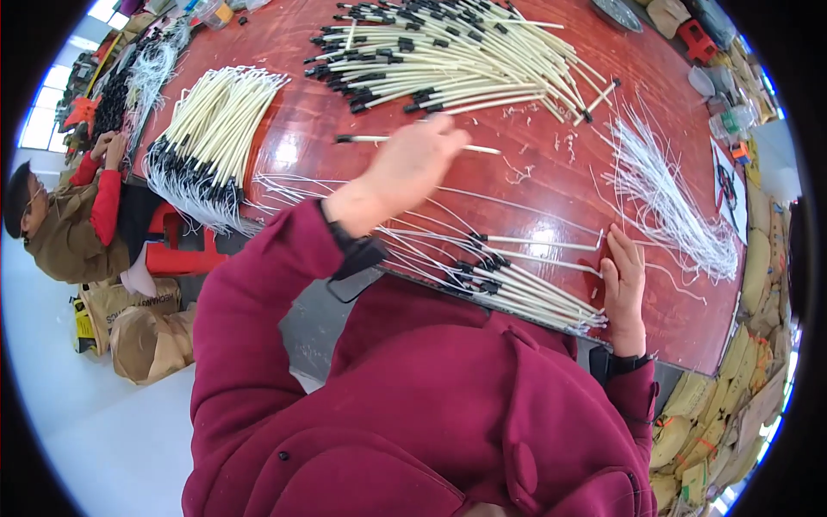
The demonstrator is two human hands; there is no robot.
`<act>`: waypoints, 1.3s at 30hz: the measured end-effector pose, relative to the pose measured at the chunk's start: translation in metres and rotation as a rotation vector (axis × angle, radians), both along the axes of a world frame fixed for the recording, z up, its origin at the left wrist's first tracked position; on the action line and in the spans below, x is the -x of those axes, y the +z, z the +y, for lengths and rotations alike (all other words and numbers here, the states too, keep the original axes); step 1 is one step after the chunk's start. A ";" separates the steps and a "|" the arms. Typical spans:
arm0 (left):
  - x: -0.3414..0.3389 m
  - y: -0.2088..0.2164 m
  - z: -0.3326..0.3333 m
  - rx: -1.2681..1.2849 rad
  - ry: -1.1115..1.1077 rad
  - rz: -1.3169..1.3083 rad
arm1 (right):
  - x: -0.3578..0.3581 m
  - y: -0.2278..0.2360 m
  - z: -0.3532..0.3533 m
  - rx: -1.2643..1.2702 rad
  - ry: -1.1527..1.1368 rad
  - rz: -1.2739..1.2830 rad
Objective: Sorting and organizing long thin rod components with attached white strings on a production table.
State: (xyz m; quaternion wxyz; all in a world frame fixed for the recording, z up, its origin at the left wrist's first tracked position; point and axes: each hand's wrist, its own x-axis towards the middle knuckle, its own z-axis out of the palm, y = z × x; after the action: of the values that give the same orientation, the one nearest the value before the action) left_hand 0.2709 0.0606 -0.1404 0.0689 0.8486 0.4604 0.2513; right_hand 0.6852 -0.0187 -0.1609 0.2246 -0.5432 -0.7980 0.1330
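My left hand (412,168) reaches over the table with its fingers curled round a cream tube (484,151) that has a black end piece. The tube's middle is hidden under the hand. My right hand (624,280) rests on the tabletop at the right, fingers stretched and thumb apart, holding nothing visible. Beside its fingertips lies the end of a single cream tube (543,242). Nearer me is a row of cream tubes (538,297) with black end pieces (487,277) and thin white cords (405,246) trailing left.
A large pile of cream tubes (465,65) lies at the far side of the red table (534,185). A corded tube bundle (215,121) is at left, loose white cords (663,198) at right. A co-worker (73,220) sits at far left near a red stool (185,257).
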 end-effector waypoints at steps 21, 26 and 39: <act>0.092 0.002 -0.076 0.239 0.180 -0.057 | 0.009 -0.002 0.000 0.052 -0.021 0.019; 0.085 0.000 -0.073 0.228 0.147 -0.061 | 0.004 -0.004 -0.001 0.045 -0.034 0.025; 0.048 -0.013 -0.035 0.015 -0.025 0.137 | 0.008 0.008 0.002 0.031 0.019 -0.001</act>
State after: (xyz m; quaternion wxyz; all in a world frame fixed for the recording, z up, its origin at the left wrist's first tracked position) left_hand 0.2231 0.0252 -0.1530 0.0466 0.8689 0.4554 0.1881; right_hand 0.6769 -0.0170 -0.1533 0.2143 -0.5390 -0.8011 0.1472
